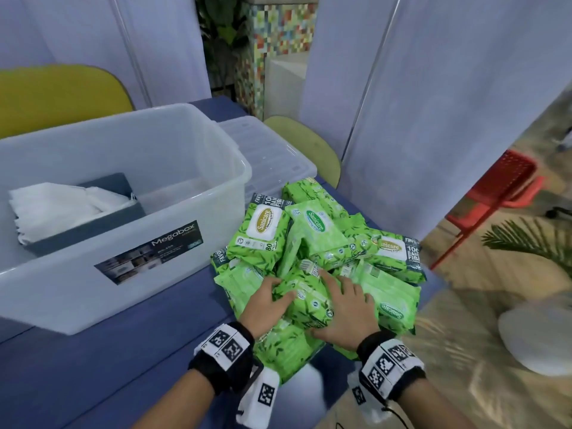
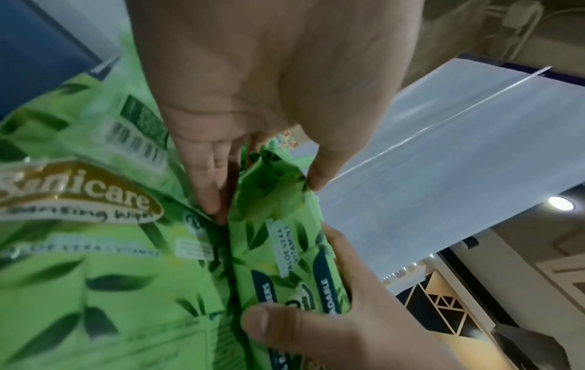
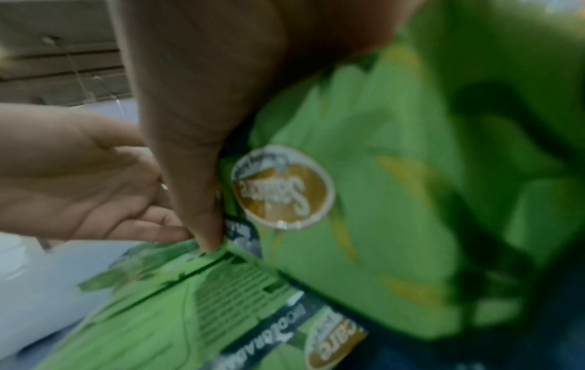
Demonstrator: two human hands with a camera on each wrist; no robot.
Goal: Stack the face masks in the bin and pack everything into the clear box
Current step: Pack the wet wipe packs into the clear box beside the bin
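The clear box stands on the left of the blue table. Inside it a grey bin holds white face masks. To its right lies a pile of green wipes packs. At the front of the pile both hands hold one green pack. My left hand grips its left end, and my right hand lies over its right side. In the left wrist view the left hand pinches the pack between fingers and thumb. The right thumb wraps its near end. The right wrist view is blurred; the thumb presses on packs.
The box's clear lid lies behind it on the table. A yellow chair and a pale green chair stand beyond the table, and a red chair at the right. The table's right edge runs close beside the pile.
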